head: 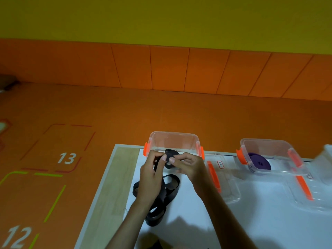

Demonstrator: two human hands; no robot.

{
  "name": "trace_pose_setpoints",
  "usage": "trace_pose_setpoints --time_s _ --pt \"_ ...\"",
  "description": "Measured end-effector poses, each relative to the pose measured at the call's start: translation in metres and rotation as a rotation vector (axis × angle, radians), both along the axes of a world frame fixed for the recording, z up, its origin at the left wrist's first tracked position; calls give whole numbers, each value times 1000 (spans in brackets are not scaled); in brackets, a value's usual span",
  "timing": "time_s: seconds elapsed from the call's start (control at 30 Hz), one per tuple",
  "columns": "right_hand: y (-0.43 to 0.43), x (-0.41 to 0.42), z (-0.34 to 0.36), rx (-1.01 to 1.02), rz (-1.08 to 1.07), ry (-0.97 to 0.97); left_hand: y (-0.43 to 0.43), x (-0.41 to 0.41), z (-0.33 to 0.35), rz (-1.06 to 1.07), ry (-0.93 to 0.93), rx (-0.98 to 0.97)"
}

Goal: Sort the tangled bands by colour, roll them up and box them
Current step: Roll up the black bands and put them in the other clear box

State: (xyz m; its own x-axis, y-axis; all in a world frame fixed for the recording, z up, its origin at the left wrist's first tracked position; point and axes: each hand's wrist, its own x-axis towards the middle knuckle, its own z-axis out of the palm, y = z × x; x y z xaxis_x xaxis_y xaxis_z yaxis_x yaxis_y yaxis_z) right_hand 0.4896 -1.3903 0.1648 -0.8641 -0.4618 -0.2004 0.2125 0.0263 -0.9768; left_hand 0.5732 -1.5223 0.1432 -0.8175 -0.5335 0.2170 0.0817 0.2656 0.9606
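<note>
Done: the purple band (260,161) lay rolled inside the second box (269,141) at the table's (197,221) far edge.
Hands: the left hand (152,174) and right hand (186,165) both pinched the black band (170,184), its roll barely started.
Left: loose length trailed toward the near edge; the empty box (172,134) near the far-left corner probably awaited it.

A single head-worn view looks forward and down from close above the white tabletop (251,212). It is slightly tilted and takes in the tabletop's far left corner, the orange floor (125,112) beyond and the yellow-topped wall (161,18).
</note>
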Motion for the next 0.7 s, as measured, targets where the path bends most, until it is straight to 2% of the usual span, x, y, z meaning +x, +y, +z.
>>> trace_pose_setpoints --time_s 0.13,0.3,0.43,0.7 --pt "2 1 -2 -113 13 -37 -1 -1 0 -16 8 -39" --pt "3 -1 -1 -195 -58 -78 -7 3 -2 -84 -21 40" --pt "-1 4 -8 -221 -18 -100 -14 4 -1 -103 -41 134" --pt "-1 3 0 -74 -102 97 -6 4 0 -71 6 171"
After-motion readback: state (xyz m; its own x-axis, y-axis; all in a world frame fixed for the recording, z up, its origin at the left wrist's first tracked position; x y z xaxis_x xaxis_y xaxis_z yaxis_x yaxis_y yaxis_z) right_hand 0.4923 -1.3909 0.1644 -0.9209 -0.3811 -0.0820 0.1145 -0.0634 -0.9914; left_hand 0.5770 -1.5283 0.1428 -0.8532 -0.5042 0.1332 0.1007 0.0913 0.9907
